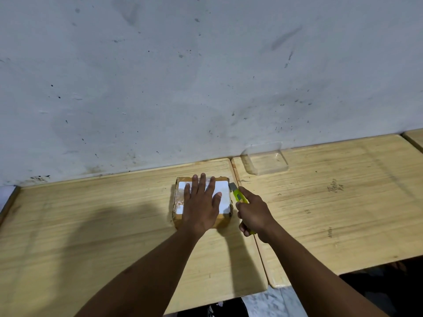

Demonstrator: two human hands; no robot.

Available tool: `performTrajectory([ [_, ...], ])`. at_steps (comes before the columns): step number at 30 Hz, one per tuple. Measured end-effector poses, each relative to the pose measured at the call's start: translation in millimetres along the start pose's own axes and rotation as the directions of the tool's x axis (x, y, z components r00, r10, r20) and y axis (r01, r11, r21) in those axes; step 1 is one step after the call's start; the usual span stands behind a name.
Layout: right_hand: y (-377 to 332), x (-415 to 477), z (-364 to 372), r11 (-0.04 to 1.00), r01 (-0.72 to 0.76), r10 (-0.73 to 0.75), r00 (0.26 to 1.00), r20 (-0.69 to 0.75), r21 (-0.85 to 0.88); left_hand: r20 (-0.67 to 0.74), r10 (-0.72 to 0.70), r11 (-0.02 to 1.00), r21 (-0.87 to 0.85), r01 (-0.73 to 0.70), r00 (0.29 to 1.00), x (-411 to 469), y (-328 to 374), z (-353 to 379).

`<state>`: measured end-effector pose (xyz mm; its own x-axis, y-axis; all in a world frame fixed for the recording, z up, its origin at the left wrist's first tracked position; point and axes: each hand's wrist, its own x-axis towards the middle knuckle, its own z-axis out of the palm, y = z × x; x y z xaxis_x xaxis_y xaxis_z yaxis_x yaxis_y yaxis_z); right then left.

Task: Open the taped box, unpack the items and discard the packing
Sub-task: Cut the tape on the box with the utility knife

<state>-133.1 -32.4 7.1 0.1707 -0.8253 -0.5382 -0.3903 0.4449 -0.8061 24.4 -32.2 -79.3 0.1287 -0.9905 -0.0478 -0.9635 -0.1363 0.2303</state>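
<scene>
A small brown cardboard box (pixel 179 197) with a white label and clear tape on top sits near the right end of the left wooden table (pixel 91 225). My left hand (pixel 202 202) lies flat on its top with fingers spread, pressing it down. My right hand (pixel 254 212) grips a yellow-green utility knife (pixel 238 195), index finger along its back. The knife's grey tip is at the box's far right top corner.
A clear plastic container (pixel 265 160) stands on the right table (pixel 343 202) near the stained wall. A narrow seam separates the two tables just right of the box. Floor shows below the front edges.
</scene>
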Motion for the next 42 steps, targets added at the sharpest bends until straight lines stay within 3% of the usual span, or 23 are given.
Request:
performTrajectory([
  [10,0.1,-1.3,0.3,0.998,0.022,-0.022,1.0,0.012,-0.063,-0.004,-0.003,1.0,0.001,0.003,1.0,-0.1,-0.2,0.0],
  [16,-4.7,-4.7,-0.7,0.979,0.069,-0.065,0.997,0.028,-0.189,-0.023,0.012,1.0,-0.009,-0.012,1.0,-0.3,-2.4,3.0],
  [42,-19.2,-25.5,4.6,0.903,0.04,-0.026,0.999,0.039,-0.427,0.0,-0.035,0.999,0.034,0.035,0.999,1.8,4.9,5.3],
])
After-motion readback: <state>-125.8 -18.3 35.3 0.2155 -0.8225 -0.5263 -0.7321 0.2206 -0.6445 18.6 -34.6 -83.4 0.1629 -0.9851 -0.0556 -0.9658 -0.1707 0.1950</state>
